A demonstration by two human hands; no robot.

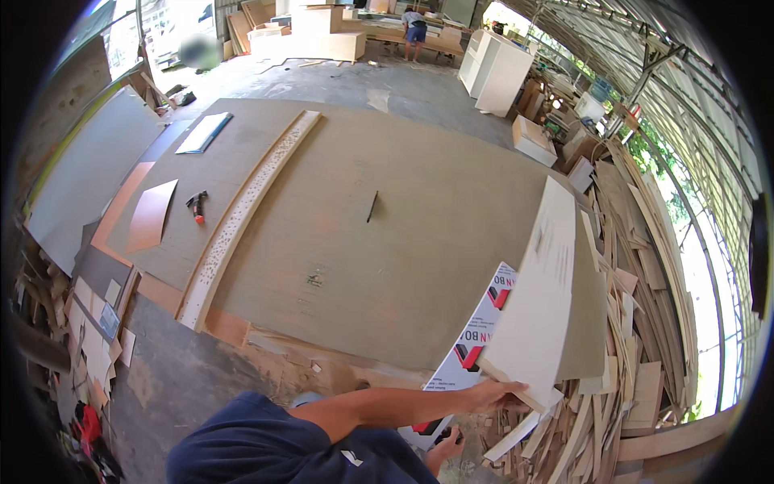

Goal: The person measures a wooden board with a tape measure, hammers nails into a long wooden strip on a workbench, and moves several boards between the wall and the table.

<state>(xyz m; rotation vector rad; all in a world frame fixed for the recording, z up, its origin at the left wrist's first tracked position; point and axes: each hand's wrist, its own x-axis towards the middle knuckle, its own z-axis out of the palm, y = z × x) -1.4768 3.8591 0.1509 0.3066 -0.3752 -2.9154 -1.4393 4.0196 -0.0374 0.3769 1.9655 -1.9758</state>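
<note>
Spanning most of the floor, the big brown board (363, 234) lies flat; at its right edge the left hand (493, 393) grips a pale panel (536, 298) by its lower edge, above the scrap pile (629, 387). The right hand (446, 445), lower, has an unclear grip.

Left hand (493, 393) under pale board (534, 298)

The centre of the plywood worktop (363, 266) lies open between the perforated strip (242, 210) and the white board (536, 298). Stacked offcuts (621, 387) block the right side.
</note>
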